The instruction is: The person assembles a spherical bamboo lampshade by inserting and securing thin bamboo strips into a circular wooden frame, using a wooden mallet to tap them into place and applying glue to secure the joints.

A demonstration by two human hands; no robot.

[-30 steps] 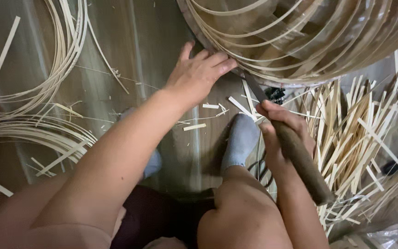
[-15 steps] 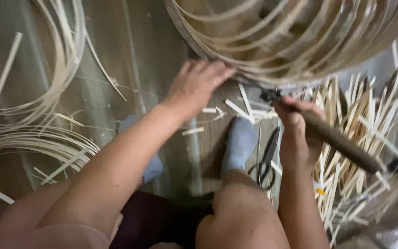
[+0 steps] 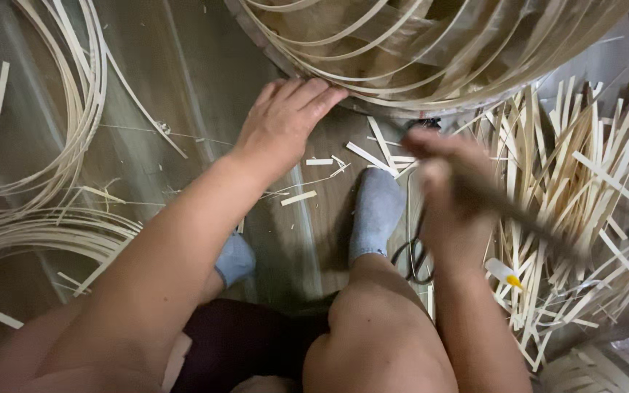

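Observation:
A large round frame woven of pale bamboo strips point(image 3: 431, 51) fills the top of the view. My left hand point(image 3: 285, 120) lies flat against its lower rim, fingers together, holding nothing. My right hand point(image 3: 449, 193) is blurred with motion and grips a long brown wooden-handled tool point(image 3: 518, 218) that slants down to the right, just below the frame's rim. My two feet in blue-grey socks point(image 3: 376, 211) rest on the floor between my arms.
Coils of thin bamboo strip point(image 3: 45, 182) lie on the floor at the left. A heap of cut bamboo slats point(image 3: 584, 182) covers the right side. Black-handled scissors point(image 3: 410, 255) lie by my right foot, and a small white and yellow tube point(image 3: 504, 273) sits among the slats.
My right hand has swung the tool up and to the right toward the frame's rim and is now blurred. My left hand has slid up along the rim.

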